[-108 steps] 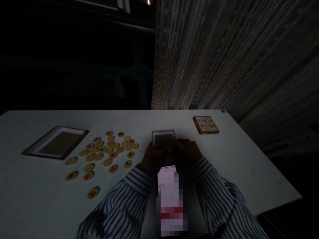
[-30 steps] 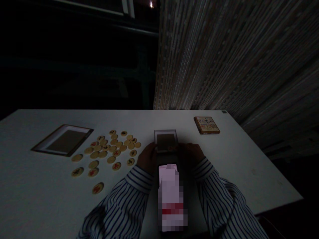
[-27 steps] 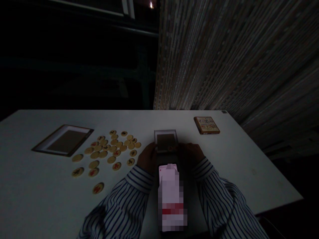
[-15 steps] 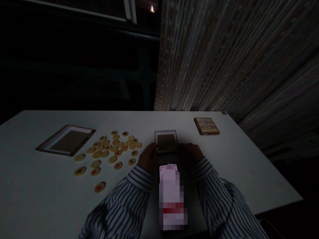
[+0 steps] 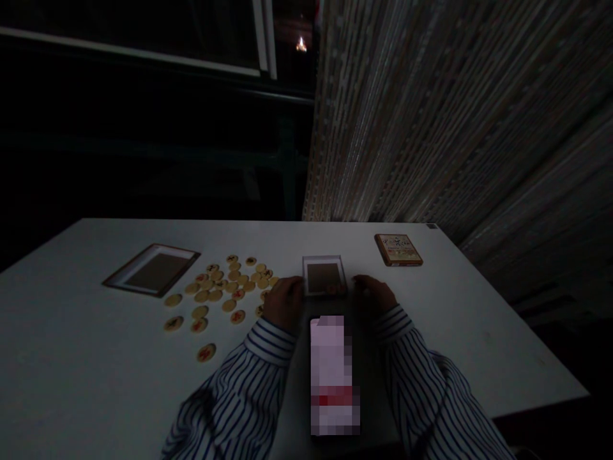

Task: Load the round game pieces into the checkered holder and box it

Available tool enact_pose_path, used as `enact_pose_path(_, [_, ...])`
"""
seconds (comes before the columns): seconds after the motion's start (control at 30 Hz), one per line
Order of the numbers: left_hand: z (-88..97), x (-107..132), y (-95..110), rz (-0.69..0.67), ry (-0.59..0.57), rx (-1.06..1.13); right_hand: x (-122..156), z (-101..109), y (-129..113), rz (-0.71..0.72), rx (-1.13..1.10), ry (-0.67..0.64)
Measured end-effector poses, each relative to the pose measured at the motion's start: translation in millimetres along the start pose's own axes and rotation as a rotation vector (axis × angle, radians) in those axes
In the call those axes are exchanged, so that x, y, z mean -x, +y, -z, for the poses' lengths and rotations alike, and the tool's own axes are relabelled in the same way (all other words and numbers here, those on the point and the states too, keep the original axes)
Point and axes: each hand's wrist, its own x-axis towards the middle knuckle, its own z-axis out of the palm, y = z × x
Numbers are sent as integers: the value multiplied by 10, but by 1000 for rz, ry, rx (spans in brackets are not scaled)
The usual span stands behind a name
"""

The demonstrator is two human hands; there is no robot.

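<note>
A small open box tray (image 5: 324, 259) with a pale rim and dark inside sits on the table in front of me; one or two round pieces show dimly at its near edge. My left hand (image 5: 286, 303) is at the tray's left side, fingers loosely bent, touching or just beside the rim. To the right, my right hand (image 5: 376, 297) stands slightly apart from the tray, its fingers reaching toward it. Between my forearms lies a lit phone (image 5: 330, 370), its screen blurred. Many xiangqi pieces (image 5: 232, 287) lie scattered left of my left hand, some partly hidden by it.
A larger open box lid or tray (image 5: 153, 269) lies at the left of the white table (image 5: 119, 377). A closed, printed flat box (image 5: 400, 249) is at the back right. Behind the table hangs a string curtain (image 5: 383, 115). The room is dark.
My right hand has come away from the tray's right edge, and my left hand has shifted slightly outward. The view has tilted a little up and left.
</note>
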Motion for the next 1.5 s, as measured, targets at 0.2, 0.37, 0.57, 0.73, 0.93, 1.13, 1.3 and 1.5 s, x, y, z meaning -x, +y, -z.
enact_pose_path(0.2, [210, 99, 103, -24, 23, -13, 24, -21, 24, 95, 29, 166])
enact_pose_path(0.37, [377, 237, 111, -68, 17, -4, 40, -14, -25, 215, 16, 209])
enact_pose_path(0.57, [622, 390, 126, -54, 42, -57, 26, -31, -99, 311, -9, 255])
enact_pose_path(0.73, [809, 508, 80, 21, 50, -62, 23, 20, -263, 374, 5, 188])
enact_pose_path(0.93, [968, 569, -124, 17, 51, -196, 21, 109, -570, 492, 106, 113])
enact_pose_path(1.13, [1099, 504, -405, 34, 31, -338, -15, 124, -810, 651, 213, 78])
enact_pose_path(1.3, [1119, 477, -647, -42, 34, -415, -38, 118, -955, 701, 196, 49])
enact_pose_path(1.5, [1021, 515, -859, -148, -3, -485, -87, 75, -1098, 741, 239, -4])
